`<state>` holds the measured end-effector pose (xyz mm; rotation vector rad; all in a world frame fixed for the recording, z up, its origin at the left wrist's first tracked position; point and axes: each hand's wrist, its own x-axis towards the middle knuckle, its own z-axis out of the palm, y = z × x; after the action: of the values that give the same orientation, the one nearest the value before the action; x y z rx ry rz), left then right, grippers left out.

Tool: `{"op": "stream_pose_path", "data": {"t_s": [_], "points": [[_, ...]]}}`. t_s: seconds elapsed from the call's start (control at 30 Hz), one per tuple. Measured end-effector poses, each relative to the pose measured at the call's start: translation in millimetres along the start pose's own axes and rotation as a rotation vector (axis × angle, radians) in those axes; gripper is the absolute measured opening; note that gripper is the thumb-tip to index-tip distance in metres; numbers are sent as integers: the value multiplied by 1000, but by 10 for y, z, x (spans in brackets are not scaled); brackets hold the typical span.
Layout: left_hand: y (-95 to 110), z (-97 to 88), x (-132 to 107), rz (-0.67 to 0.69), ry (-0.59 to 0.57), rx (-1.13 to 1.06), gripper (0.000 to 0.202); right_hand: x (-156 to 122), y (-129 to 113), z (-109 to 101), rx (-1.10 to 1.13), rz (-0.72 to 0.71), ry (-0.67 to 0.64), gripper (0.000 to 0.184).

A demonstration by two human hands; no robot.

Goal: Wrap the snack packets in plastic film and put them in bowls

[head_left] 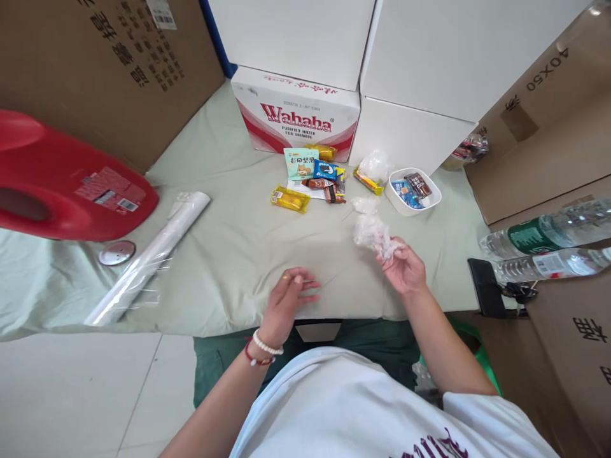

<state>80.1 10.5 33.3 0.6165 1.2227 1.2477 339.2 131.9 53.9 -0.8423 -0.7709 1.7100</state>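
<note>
Partway along, it seems, some packets sit in the white bowl and others lie outside, while the right hand pinches crumpled clear plastic above the cloth, the left hand loosely spread, empty.

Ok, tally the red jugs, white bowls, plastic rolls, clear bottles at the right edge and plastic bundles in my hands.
Red jug: 1
White bowl: 1
Plastic roll: 1
Clear bottles: 2
Plastic bundle in right hand: 1
Total: 6

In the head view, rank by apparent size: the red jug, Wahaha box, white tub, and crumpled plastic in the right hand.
Largest to smallest:
Red jug, partly out of frame
Wahaha box
White tub
Crumpled plastic in the right hand
</note>
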Motion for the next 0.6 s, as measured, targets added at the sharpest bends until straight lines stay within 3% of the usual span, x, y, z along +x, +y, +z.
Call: {"op": "stream_pose_path", "data": {"t_s": [0.07,0.17,0.23,0.33,0.4,0.47,0.53,0.6], "points": [[62,205,62,-179,-119,-234,65,-200,220,50,-5,66,-78,14],[95,402,195,-265,-185,-365,71,-364,418,122,-132,119,-235,18],[75,450,265,-225,-155,-329,65,-396,422,135,-306,145,-355,26],[16,398,297,-153,-16,-244,51,-283,279,74,-582,201,-464,32],[-20,298,262,-132,71,-215,47,-65,158,-8,-751,162,-377,36],[-39,174,190,-110,120,-188,49,258,65,-94,-960,5,-139,41],[-41,57,101,-96,125,-162,57,637,18,-153,-1226,-162,108,51],[-30,-35,18,-103,100,-157,67,1019,8,-164,-1502,-205,207,63]]}}
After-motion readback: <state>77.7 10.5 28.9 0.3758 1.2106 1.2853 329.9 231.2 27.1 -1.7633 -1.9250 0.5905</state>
